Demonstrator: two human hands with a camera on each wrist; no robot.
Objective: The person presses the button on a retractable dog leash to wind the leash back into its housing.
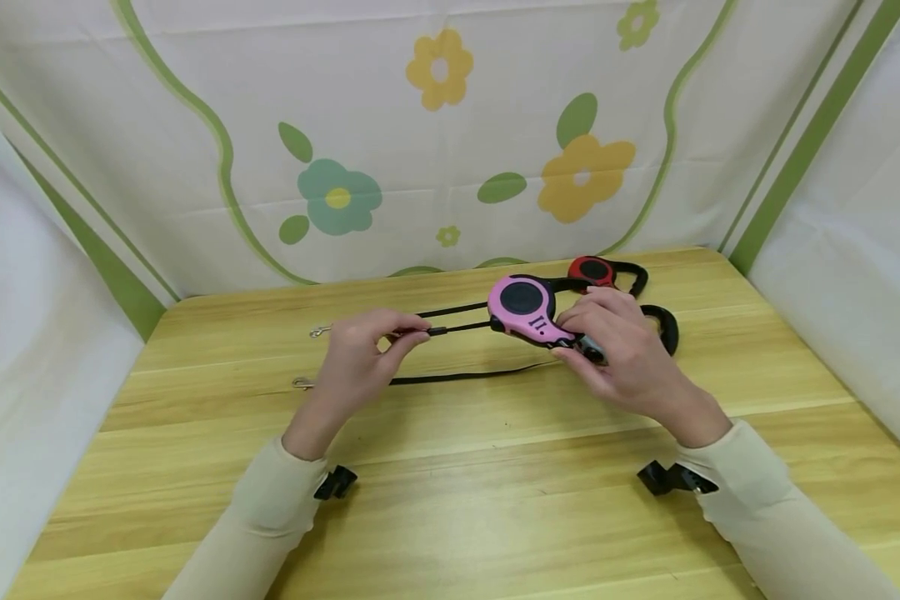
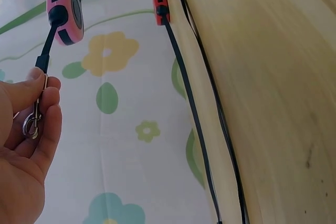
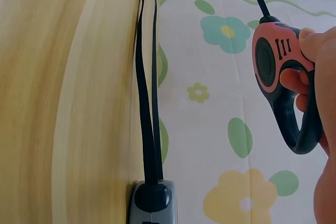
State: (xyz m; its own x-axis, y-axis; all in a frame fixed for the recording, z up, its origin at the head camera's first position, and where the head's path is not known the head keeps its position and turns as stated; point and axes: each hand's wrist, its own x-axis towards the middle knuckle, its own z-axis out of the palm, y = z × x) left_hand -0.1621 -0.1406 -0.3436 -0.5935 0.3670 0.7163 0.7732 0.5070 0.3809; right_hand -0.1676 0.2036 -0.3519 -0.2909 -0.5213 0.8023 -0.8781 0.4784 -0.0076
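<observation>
A pink and black retractable dog leash (image 1: 504, 310) is held up over the table, with my right hand (image 1: 633, 354) gripping it by the handle. In the right wrist view, fingers pass through the black handle loop (image 3: 286, 116) and the thumb lies on the pink casing. My left hand (image 1: 360, 354) pinches the end of its short black strap between thumb and fingertips. The metal snap clip (image 2: 32, 125) of that strap hangs against the left fingers. The strap stretches between both hands, with a short length outside the casing.
A red retractable leash (image 1: 592, 268) lies at the back right. A grey one (image 3: 167, 208) lies nearer, partly behind my right hand. Their black straps (image 1: 457, 377) run left to metal clips (image 1: 303, 383). A flowered cloth (image 1: 450, 167) hangs behind the wooden table (image 1: 495, 517).
</observation>
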